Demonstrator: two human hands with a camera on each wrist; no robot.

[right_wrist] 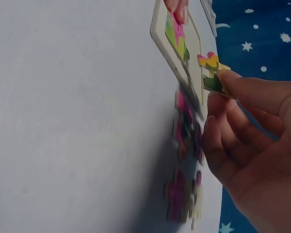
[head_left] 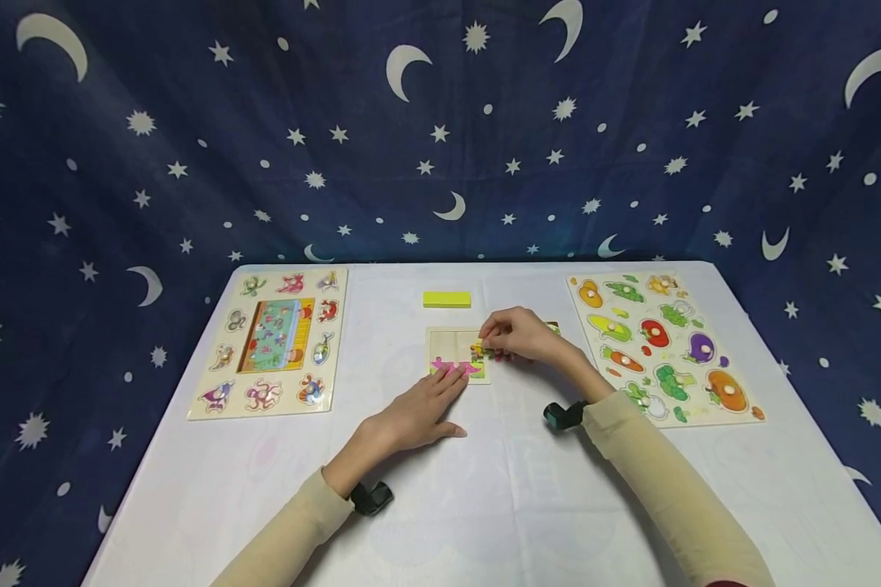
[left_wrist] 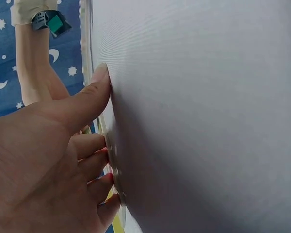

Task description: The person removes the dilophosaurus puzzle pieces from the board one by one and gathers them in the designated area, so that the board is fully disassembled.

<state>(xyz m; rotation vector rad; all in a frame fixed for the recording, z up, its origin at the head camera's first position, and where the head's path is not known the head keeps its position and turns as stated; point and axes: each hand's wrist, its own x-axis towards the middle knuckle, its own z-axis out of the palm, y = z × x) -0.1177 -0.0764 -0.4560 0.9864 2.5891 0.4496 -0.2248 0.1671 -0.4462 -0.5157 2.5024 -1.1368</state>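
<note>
A small wooden jigsaw tray (head_left: pixel 443 340) lies mid-table, with pink and green pieces (head_left: pixel 473 369) fitted along its near side. Straight fingers of my left hand (head_left: pixel 417 412) rest on those pieces and the near edge, thumb spread toward me. My right hand (head_left: pixel 526 334) pinches a jigsaw piece (right_wrist: pixel 213 72), yellow, pink and green, between thumb and fingers over the tray's right side. In the right wrist view, several loose pink and purple pieces (right_wrist: pixel 175 194) lie on the table beside the tray, partly under that hand.
On the left lies a sea-animal peg puzzle board (head_left: pixel 267 399). A vegetable peg puzzle board (head_left: pixel 693 326) lies on the right. Behind the tray is a yellow-green block (head_left: pixel 446 299). The white-covered table (head_left: pixel 484 505) meets a dark blue star-and-moon curtain (head_left: pixel 367 147) at its far edge.
</note>
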